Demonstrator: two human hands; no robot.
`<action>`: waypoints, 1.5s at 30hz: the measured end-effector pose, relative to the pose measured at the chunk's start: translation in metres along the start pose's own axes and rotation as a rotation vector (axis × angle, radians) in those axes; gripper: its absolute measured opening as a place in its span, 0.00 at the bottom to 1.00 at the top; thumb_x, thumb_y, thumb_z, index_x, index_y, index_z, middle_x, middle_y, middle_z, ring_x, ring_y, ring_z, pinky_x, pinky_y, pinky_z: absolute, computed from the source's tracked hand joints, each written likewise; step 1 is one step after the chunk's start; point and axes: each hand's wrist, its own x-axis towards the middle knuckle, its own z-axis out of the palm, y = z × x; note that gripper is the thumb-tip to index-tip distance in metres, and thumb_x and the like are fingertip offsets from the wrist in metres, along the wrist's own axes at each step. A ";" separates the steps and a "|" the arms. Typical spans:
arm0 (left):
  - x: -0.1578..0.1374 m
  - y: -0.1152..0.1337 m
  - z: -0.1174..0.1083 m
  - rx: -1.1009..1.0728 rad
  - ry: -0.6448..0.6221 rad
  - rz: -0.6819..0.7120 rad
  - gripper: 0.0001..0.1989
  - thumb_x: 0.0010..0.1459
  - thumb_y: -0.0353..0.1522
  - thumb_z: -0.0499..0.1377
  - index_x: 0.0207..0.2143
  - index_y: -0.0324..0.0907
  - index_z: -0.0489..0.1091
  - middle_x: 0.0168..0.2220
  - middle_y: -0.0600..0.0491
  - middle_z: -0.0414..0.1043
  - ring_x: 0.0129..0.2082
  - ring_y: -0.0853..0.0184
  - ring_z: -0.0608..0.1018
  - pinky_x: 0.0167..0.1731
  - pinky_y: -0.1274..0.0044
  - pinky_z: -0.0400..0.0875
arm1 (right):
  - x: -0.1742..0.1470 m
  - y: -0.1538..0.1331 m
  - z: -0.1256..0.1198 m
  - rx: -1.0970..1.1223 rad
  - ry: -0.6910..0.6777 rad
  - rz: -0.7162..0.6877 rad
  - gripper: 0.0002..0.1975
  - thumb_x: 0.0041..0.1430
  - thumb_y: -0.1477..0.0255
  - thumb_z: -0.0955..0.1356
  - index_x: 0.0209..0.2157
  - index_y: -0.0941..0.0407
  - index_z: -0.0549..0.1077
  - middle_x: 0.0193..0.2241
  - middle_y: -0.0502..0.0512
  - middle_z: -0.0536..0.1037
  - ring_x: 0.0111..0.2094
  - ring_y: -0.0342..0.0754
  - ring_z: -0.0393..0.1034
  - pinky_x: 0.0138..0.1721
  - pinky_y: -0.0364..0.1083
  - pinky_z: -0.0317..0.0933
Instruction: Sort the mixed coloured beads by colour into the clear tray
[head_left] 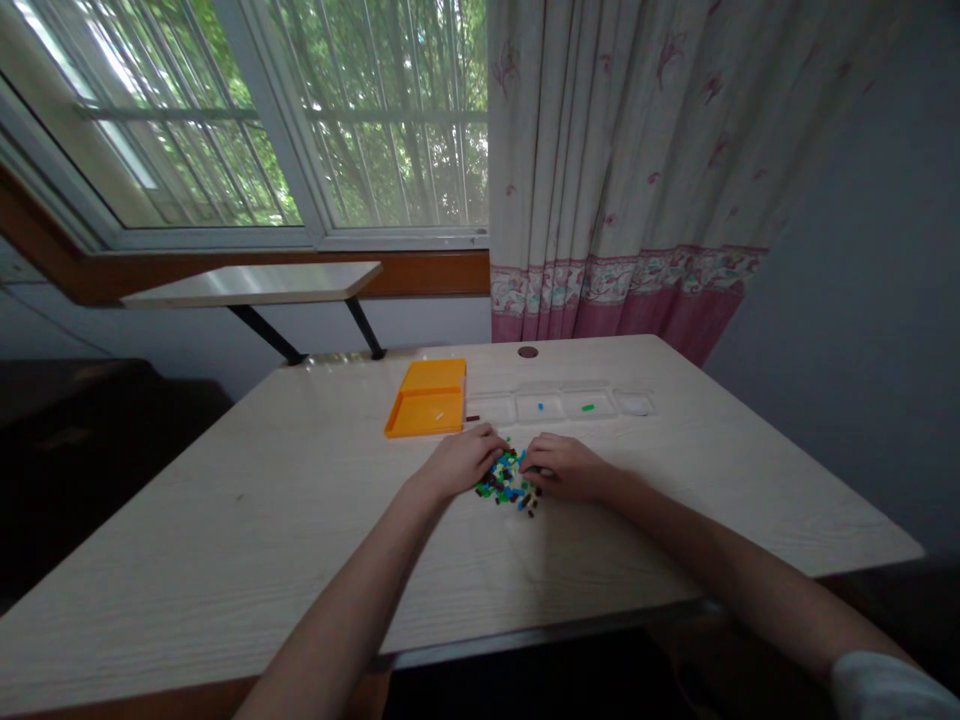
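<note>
A small heap of tiny building bricks (501,487) in green, blue, brown, white and pale yellow lies on the table between my hands. My left hand (469,462) reaches into its left side with curled fingers, the tips among the bricks. At the right side, my right hand (564,466) has its fingers bent and drawn together. Anything held in either hand is too small or too hidden to make out. Behind the heap stands an open orange case (420,412) with one white brick (440,416) inside.
Right of the case runs a row of clear shallow trays. A brown brick (472,418) lies by the leftmost; others hold a blue brick (541,407) and a green brick (588,407). A raised shelf (262,283) stands at the back left of the table (315,530).
</note>
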 end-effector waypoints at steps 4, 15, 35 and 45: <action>-0.001 -0.001 0.000 -0.041 0.011 0.013 0.16 0.58 0.40 0.46 0.44 0.46 0.67 0.38 0.51 0.65 0.38 0.66 0.70 0.37 0.77 0.65 | 0.000 0.002 0.000 -0.005 0.001 0.005 0.08 0.57 0.71 0.62 0.36 0.56 0.71 0.31 0.55 0.72 0.35 0.44 0.64 0.37 0.42 0.59; 0.000 -0.004 0.003 -0.052 0.030 0.033 0.13 0.57 0.35 0.49 0.43 0.46 0.67 0.37 0.51 0.65 0.37 0.67 0.70 0.36 0.77 0.65 | 0.000 0.001 0.003 0.011 0.020 0.019 0.09 0.57 0.71 0.62 0.38 0.56 0.71 0.33 0.55 0.72 0.36 0.45 0.64 0.38 0.43 0.59; 0.004 0.001 0.003 -0.185 0.047 0.085 0.12 0.54 0.32 0.53 0.40 0.40 0.69 0.33 0.50 0.67 0.35 0.68 0.71 0.37 0.79 0.64 | 0.016 0.003 0.016 0.194 0.073 0.442 0.04 0.46 0.73 0.68 0.26 0.57 0.76 0.23 0.50 0.70 0.25 0.40 0.63 0.28 0.38 0.55; 0.004 0.003 0.004 -0.191 0.050 0.077 0.11 0.54 0.33 0.53 0.38 0.41 0.70 0.34 0.51 0.67 0.36 0.68 0.71 0.37 0.79 0.64 | 0.016 0.000 0.020 0.154 0.091 0.478 0.04 0.46 0.76 0.66 0.26 0.57 0.73 0.24 0.50 0.69 0.28 0.42 0.62 0.31 0.40 0.55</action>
